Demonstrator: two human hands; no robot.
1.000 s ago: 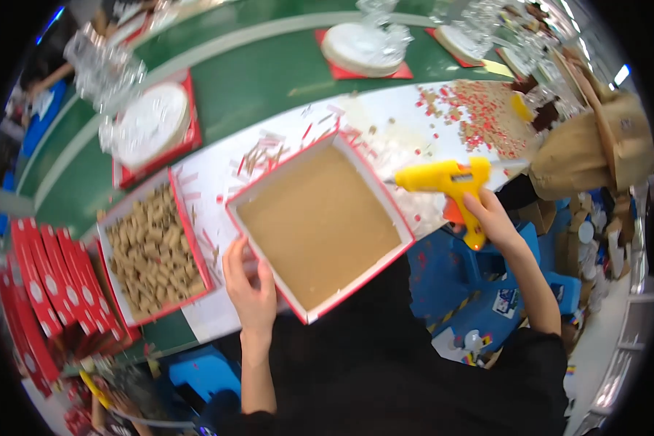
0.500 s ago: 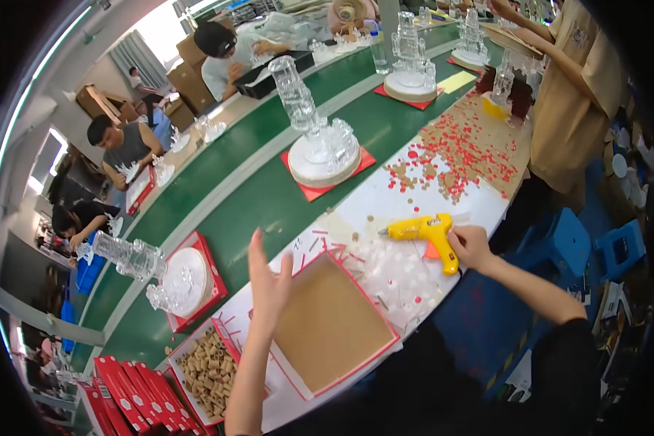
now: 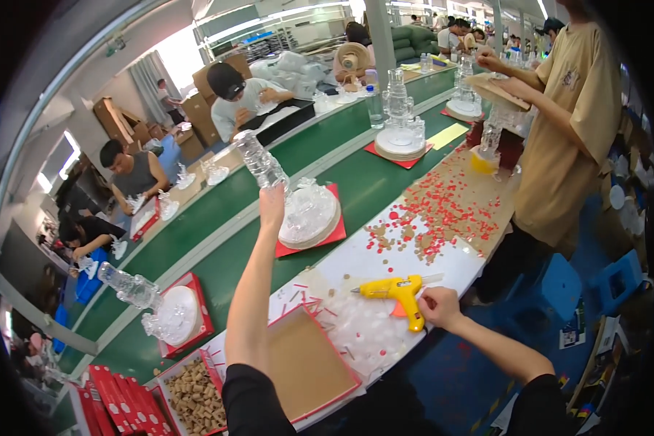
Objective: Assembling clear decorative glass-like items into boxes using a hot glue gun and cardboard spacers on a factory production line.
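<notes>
My left hand (image 3: 272,207) reaches over the green belt, its fingers closed round the lower part of a clear, tower-shaped piece (image 3: 260,161). That tower rises from a round white base (image 3: 309,227) with clear ornaments, which rests on a red box lid or card (image 3: 333,236). My right hand (image 3: 441,308) is curled beside the handle of a yellow glue gun (image 3: 394,290); whether its fingers hold anything is hidden. The gun lies on its side on the white table, nozzle to the left, over whitish clumps (image 3: 363,320).
Nearest me is an open shallow box (image 3: 305,367), beside a box of short tan tubes (image 3: 196,396) and stacked red boxes (image 3: 116,400). Red and tan discs (image 3: 439,211) lie scattered at right. Another clear tower (image 3: 131,287) stands left. A person (image 3: 559,131) stands far right; blue stools (image 3: 559,283) are below.
My left hand has gone from open above the box to the clear tower on the belt and closed on it. The view has shifted; my right hand stays beside the glue gun.
</notes>
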